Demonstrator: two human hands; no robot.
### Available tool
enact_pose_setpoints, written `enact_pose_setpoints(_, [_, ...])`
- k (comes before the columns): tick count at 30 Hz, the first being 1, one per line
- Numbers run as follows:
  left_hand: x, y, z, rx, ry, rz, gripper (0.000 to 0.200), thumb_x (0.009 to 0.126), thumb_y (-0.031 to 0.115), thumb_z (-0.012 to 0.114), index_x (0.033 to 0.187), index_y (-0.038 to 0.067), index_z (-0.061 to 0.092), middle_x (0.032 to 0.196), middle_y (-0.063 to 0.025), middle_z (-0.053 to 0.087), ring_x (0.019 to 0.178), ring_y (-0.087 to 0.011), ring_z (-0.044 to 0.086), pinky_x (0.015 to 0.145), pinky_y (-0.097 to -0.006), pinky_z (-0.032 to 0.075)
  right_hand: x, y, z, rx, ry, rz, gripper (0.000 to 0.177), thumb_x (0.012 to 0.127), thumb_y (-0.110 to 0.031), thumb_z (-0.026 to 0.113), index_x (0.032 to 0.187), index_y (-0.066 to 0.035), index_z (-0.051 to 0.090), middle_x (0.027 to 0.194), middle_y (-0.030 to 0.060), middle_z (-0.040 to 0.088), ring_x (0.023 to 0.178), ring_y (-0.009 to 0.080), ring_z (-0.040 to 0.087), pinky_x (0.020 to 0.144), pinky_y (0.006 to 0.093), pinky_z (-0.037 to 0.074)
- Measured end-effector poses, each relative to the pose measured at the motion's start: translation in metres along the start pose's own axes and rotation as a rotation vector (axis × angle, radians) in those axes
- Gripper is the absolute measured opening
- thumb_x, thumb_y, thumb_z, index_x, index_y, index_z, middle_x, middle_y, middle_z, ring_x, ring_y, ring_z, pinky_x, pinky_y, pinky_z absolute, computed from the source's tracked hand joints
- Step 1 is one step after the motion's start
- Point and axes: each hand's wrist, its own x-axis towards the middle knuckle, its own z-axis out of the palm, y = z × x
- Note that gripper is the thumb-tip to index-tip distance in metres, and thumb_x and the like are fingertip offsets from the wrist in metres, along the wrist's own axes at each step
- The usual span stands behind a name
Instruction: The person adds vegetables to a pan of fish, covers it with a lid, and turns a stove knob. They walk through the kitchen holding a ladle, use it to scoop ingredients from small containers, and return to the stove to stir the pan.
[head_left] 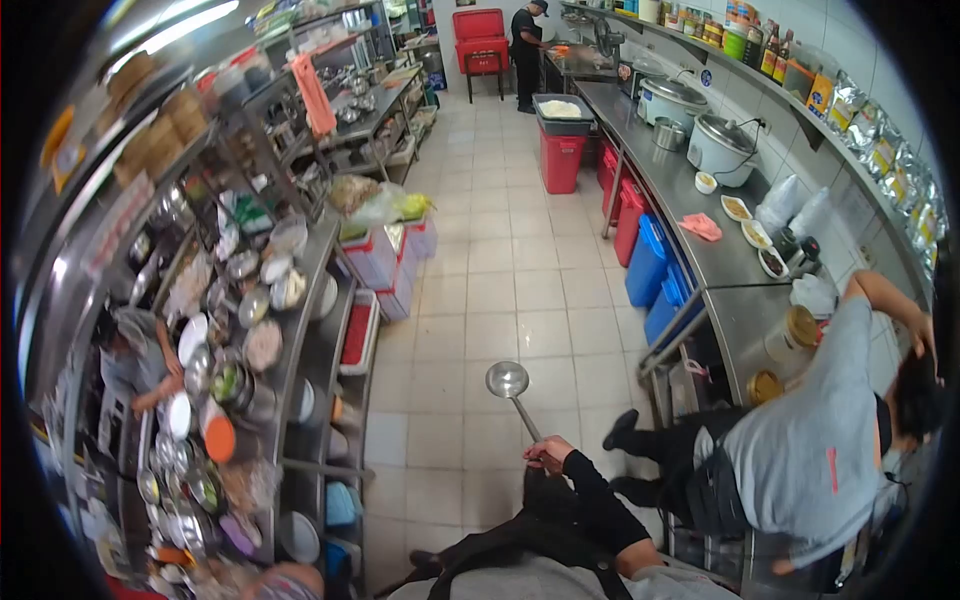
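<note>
My right hand (548, 453) is closed round the handle of a metal ladle (508, 379). Its round bowl points forward, above the tiled floor (485, 320) in this view. A black sleeve covers my forearm, and the hand is in front of my dark apron. My left hand does not show. Nothing else is close to the ladle; the steel shelving on the left and the counter on the right stand well apart from it.
A person in grey (800, 450) leans at the right counter (700, 240). Another person in black (525, 50) stands at the far end. Red bins (560, 160) and blue bins (650, 255) line the right. Crowded shelves, stacked boxes (385, 255) and a person's arm (160, 390) are left.
</note>
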Motion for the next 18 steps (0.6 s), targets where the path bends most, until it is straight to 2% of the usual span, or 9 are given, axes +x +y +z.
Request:
enact_pose_setpoints(3, [0.057, 0.109, -0.051, 0.399, 0.055, 0.175, 0.04, 0.083, 0.028, 0.061, 0.115, 0.004, 0.067, 0.105, -0.0118, 0.071, 0.092, -0.0281, 0.069, 0.086, -0.0381, 0.053, 0.065, -0.106, -0.01, -0.109, -0.008, 0.051, 0.006, 0.08, 0.0, 0.059, 0.082, 0.004, 0.063, 0.093, 0.0125, 0.067, 0.093, 0.0235, 0.065, 0.087, 0.0416, 0.055])
enact_pose_setpoints(5, [0.101, 0.19, -0.093, 0.126, 0.123, 0.198, 0.042, 0.083, 0.029, 0.061, 0.116, 0.004, 0.068, 0.107, -0.0119, 0.072, 0.093, -0.0284, 0.069, 0.088, -0.0382, 0.053, 0.109, -0.178, -0.006, -0.157, -0.053, 0.031, 0.008, 0.082, -0.002, 0.059, 0.085, 0.005, 0.063, 0.092, 0.0131, 0.067, 0.092, 0.0231, 0.066, 0.087, 0.0419, 0.055])
enact_pose_setpoints(7, [0.152, 0.256, -0.13, -0.591, 0.142, 0.242, 0.032, 0.086, 0.007, 0.055, 0.116, -0.001, 0.064, 0.096, -0.0111, 0.072, 0.079, -0.0201, 0.069, 0.066, -0.0296, 0.055, 0.136, -0.252, 0.0, -0.16, -0.065, 0.024, 0.009, 0.082, -0.002, 0.059, 0.086, 0.005, 0.063, 0.093, 0.0138, 0.066, 0.094, 0.0245, 0.066, 0.088, 0.0419, 0.054])
enact_pose_setpoints(8, [0.171, 0.289, -0.143, -0.724, 0.138, 0.192, 0.031, 0.086, -0.001, 0.048, 0.112, 0.001, 0.065, 0.091, -0.0096, 0.071, 0.069, -0.0146, 0.066, 0.056, -0.0248, 0.05, 0.155, -0.286, 0.0, -0.136, -0.073, 0.013, 0.009, 0.081, -0.001, 0.06, 0.086, 0.006, 0.063, 0.093, 0.0143, 0.066, 0.093, 0.0251, 0.066, 0.087, 0.0414, 0.055])
enact_pose_setpoints(12, [0.271, 0.347, -0.154, -0.583, -0.055, 0.093, 0.031, 0.087, 0.003, 0.055, 0.116, 0.003, 0.064, 0.097, -0.0086, 0.07, 0.074, -0.015, 0.066, 0.06, -0.0277, 0.052, 0.237, -0.409, 0.006, -0.054, -0.096, -0.035, 0.009, 0.078, 0.002, 0.061, 0.085, 0.008, 0.062, 0.096, 0.0156, 0.065, 0.092, 0.0271, 0.066, 0.085, 0.0405, 0.056])
enact_pose_setpoints(13, [0.306, 0.336, -0.147, 0.049, -0.009, 0.464, 0.026, 0.088, 0.025, 0.057, 0.102, 0.01, 0.072, 0.082, -0.0061, 0.072, 0.072, -0.0146, 0.068, 0.067, -0.0299, 0.054, 0.254, -0.439, 0.009, -0.041, -0.099, -0.047, 0.009, 0.078, 0.003, 0.061, 0.085, 0.008, 0.062, 0.098, 0.0158, 0.065, 0.094, 0.0275, 0.066, 0.085, 0.0407, 0.056])
enact_pose_setpoints(14, [0.326, 0.347, -0.147, -0.12, -0.22, 0.294, 0.026, 0.088, 0.031, 0.058, 0.102, 0.014, 0.071, 0.084, -0.006, 0.071, 0.067, -0.0147, 0.065, 0.068, -0.03, 0.054, 0.269, -0.469, 0.011, -0.029, -0.105, -0.068, 0.009, 0.078, 0.004, 0.061, 0.086, 0.008, 0.062, 0.099, 0.016, 0.065, 0.096, 0.0272, 0.065, 0.087, 0.0404, 0.055])
enact_pose_setpoints(16, [0.346, 0.386, -0.175, 0.812, -0.307, 0.6, 0.038, 0.083, 0.037, 0.059, 0.11, 0.011, 0.066, 0.1, -0.0132, 0.07, 0.086, -0.0285, 0.069, 0.078, -0.0409, 0.054, 0.295, -0.533, 0.02, -0.037, -0.063, -0.088, 0.013, 0.078, 0.004, 0.061, 0.09, 0.007, 0.061, 0.1, 0.0165, 0.064, 0.1, 0.0283, 0.064, 0.09, 0.0416, 0.053])
enact_pose_setpoints(18, [0.398, 0.432, -0.206, 0.894, -0.477, 0.587, 0.035, 0.079, 0.033, 0.057, 0.103, 0.01, 0.071, 0.105, -0.0171, 0.07, 0.099, -0.0295, 0.067, 0.084, -0.0411, 0.054, 0.331, -0.586, 0.022, -0.026, -0.02, -0.107, 0.015, 0.078, 0.005, 0.061, 0.093, 0.006, 0.061, 0.101, 0.0165, 0.063, 0.101, 0.0293, 0.063, 0.091, 0.0419, 0.052])
